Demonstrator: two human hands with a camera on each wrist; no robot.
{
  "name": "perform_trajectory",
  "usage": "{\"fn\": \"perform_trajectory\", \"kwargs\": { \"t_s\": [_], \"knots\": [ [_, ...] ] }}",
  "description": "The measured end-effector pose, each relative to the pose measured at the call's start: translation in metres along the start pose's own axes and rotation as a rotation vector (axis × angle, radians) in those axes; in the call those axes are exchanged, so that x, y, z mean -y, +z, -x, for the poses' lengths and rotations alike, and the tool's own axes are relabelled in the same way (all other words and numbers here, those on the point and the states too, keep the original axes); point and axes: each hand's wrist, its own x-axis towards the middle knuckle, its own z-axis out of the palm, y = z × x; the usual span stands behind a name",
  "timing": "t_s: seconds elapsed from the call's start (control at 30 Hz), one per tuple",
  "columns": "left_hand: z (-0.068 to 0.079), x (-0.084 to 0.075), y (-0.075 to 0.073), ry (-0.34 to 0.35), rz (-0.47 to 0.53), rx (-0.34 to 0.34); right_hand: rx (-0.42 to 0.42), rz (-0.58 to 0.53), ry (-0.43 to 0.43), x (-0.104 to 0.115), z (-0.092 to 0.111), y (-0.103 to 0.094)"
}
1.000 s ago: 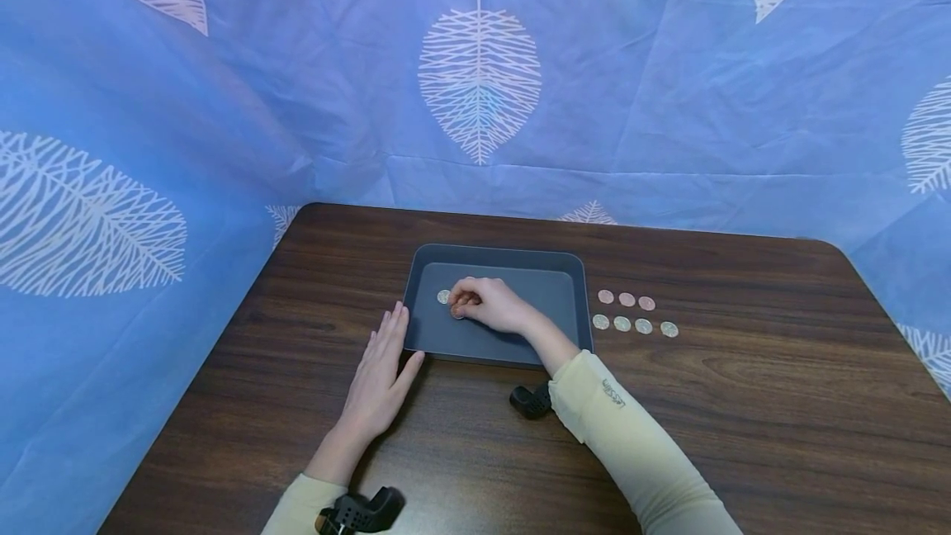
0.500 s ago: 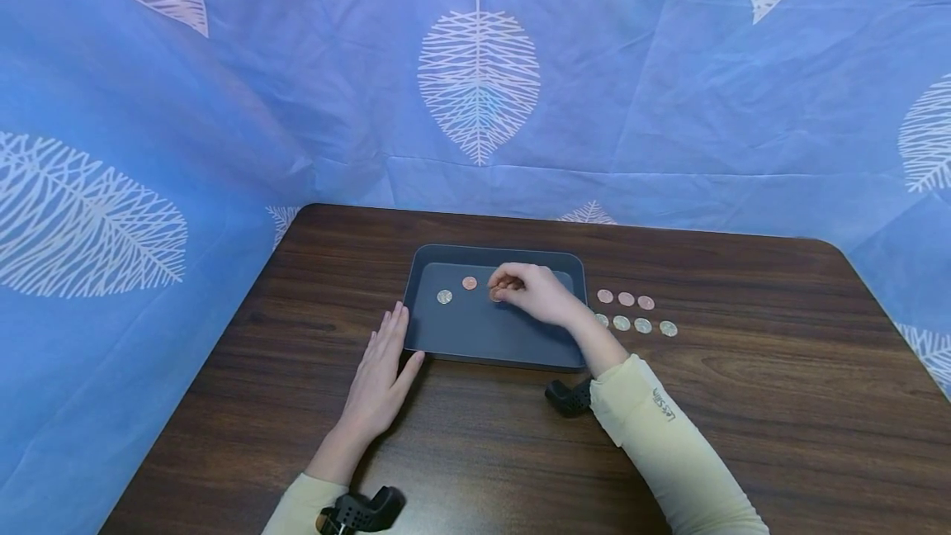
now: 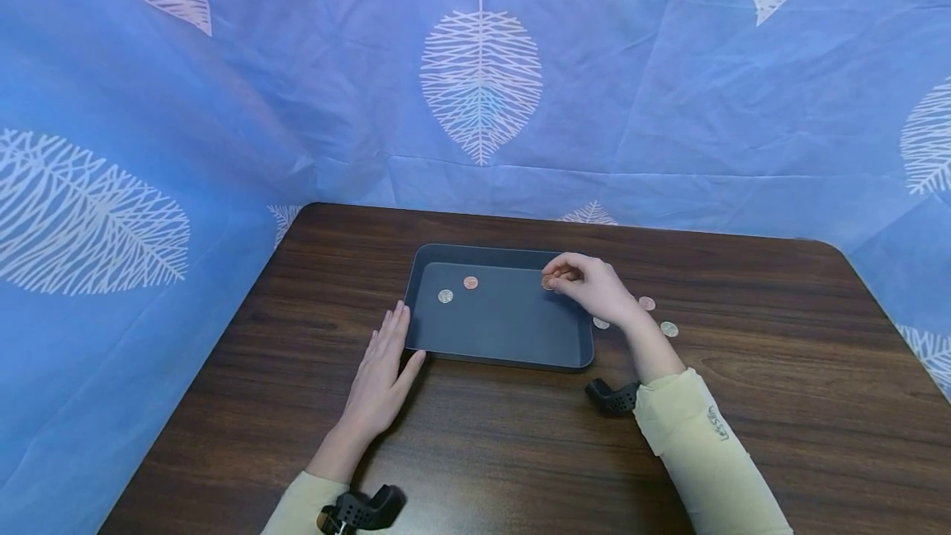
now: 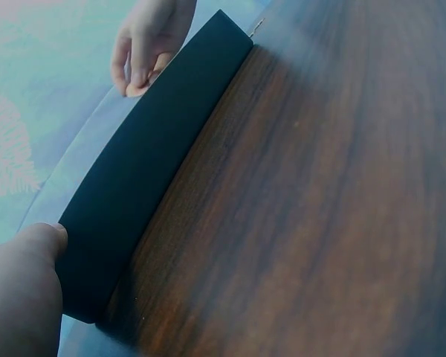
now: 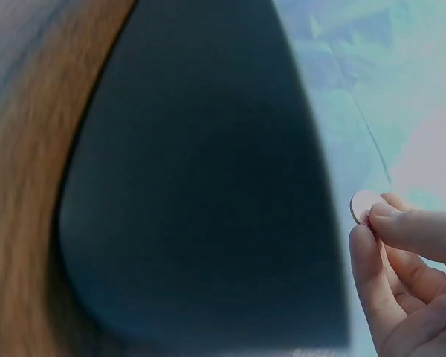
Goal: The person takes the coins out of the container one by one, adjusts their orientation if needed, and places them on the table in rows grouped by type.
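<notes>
My right hand (image 3: 593, 287) pinches a copper-coloured coin (image 5: 366, 204) between thumb and fingertips, over the right end of a dark grey tray (image 3: 505, 337). In the left wrist view the same hand shows beyond the tray's side wall. My left hand (image 3: 377, 382) lies with fingers straight along the tray's left edge, its thumb (image 4: 48, 236) against the near corner. Inside the tray, toward the left, are a silver coin (image 3: 445, 296) and a copper coin (image 3: 471, 282).
Right of the tray, a copper coin (image 3: 647, 303) and two silver coins (image 3: 669, 329) show on the brown wooden table (image 3: 773, 370). My right hand and forearm cover other coins there. A blue leaf-patterned cloth (image 3: 357, 73) hangs behind the table.
My right hand has moved right across the tray, carrying the copper coin, and uncovered the copper coin left in the tray. My left hand has stayed still.
</notes>
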Motion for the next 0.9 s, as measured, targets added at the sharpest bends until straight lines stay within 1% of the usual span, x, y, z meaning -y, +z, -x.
{"fn": "perform_trajectory", "kwargs": {
  "t_s": [0.23, 0.37, 0.43, 0.57, 0.73, 0.9],
  "knots": [
    [0.0, 0.0, 0.0, 0.013, 0.007, -0.009, -0.058, 0.026, 0.089, -0.015, 0.015, -0.025],
    [0.0, 0.0, -0.001, 0.011, 0.009, -0.007, -0.088, 0.078, 0.126, -0.024, 0.027, -0.038],
    [0.0, 0.0, -0.001, 0.012, 0.012, -0.006, -0.103, 0.114, 0.135, -0.028, 0.033, -0.045],
    [0.0, 0.0, -0.001, 0.014, 0.019, -0.005, -0.135, 0.152, 0.156, -0.039, 0.045, -0.057],
    [0.0, -0.001, -0.001, 0.011, 0.02, -0.002, -0.155, 0.195, 0.19, -0.052, 0.058, -0.069],
    [0.001, 0.0, -0.001, 0.005, 0.018, -0.007, -0.163, 0.224, 0.217, -0.062, 0.067, -0.076]
  ]
}}
